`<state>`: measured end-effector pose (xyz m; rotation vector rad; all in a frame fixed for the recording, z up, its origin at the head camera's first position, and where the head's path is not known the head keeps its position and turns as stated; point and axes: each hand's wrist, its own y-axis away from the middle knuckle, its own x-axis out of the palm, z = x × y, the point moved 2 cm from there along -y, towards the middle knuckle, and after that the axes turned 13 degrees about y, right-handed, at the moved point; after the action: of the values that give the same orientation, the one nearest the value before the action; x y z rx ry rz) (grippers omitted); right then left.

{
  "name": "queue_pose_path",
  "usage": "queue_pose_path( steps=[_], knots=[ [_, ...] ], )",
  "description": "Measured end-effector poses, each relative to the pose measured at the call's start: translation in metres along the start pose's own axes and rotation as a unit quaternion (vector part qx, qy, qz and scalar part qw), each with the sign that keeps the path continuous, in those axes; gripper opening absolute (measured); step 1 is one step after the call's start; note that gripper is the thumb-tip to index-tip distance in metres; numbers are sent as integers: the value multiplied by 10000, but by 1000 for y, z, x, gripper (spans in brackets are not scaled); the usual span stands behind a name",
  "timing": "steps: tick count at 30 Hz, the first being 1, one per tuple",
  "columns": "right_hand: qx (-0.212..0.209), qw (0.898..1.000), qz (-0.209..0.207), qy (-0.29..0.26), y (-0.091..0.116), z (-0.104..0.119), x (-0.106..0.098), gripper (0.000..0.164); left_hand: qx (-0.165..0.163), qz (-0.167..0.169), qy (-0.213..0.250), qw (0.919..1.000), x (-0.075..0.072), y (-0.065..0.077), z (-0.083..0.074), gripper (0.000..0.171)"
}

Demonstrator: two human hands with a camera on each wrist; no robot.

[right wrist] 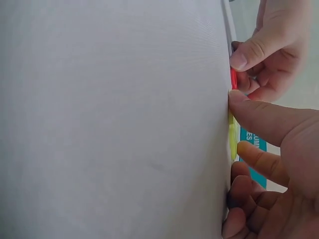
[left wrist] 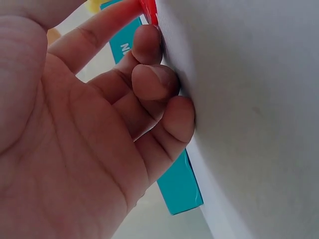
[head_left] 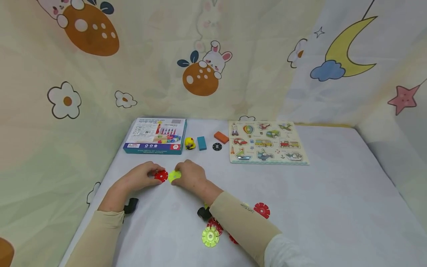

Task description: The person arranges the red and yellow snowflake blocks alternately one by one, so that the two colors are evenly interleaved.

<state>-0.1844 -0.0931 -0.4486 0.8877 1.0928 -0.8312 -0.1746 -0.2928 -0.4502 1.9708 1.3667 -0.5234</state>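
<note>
In the head view, my left hand (head_left: 139, 177) pinches a red notched interlocking disc (head_left: 161, 176) by its left side. Opposite it, my right hand (head_left: 193, 177) pinches a yellow-green interlocking disc (head_left: 172, 175) between thumb and fingers. The two discs lie edge to edge on the white cloth; whether their rims touch I cannot tell. Seen from the right wrist, the yellow-green disc (right wrist: 233, 139) lies low against the cloth under the thumb and index finger. Only a sliver of the red disc (left wrist: 149, 11) shows in the left wrist view, at the index fingertip.
Near my right forearm lie a yellow-green disc (head_left: 210, 237), a red disc (head_left: 261, 210) and more discs, partly covered by the sleeve. Behind the hands are a boxed set (head_left: 155, 136), a yellow duck (head_left: 189, 143), a blue block (head_left: 201, 143), an orange block (head_left: 221, 137) and a puzzle board (head_left: 268, 142).
</note>
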Motion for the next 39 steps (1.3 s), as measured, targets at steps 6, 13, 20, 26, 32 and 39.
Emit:
queue_pose_path(
  steps=[6,13,20,26,32,39],
  knots=[
    [50,9997,-66,-249,-2,-3,5,51,53,-51,-57,10000,4,1,-8,58],
    [-86,9985,14,-543,-3,-7,5,51,197,-156,97,9996,17,0,-27,52],
    [-745,9907,270,-1108,-1,-18,1,49,139,-146,89,9998,27,-1,-31,48],
    [-932,9760,429,-1920,12,-40,-20,48,60,-186,3,9998,29,-4,-28,51],
    [-1007,9719,295,-2108,44,-65,-44,50,-23,-173,23,9998,31,-4,-26,53],
    [-1094,9758,183,-1883,91,-90,-60,57,67,-179,-2,9998,31,-5,-26,51]
  ],
)
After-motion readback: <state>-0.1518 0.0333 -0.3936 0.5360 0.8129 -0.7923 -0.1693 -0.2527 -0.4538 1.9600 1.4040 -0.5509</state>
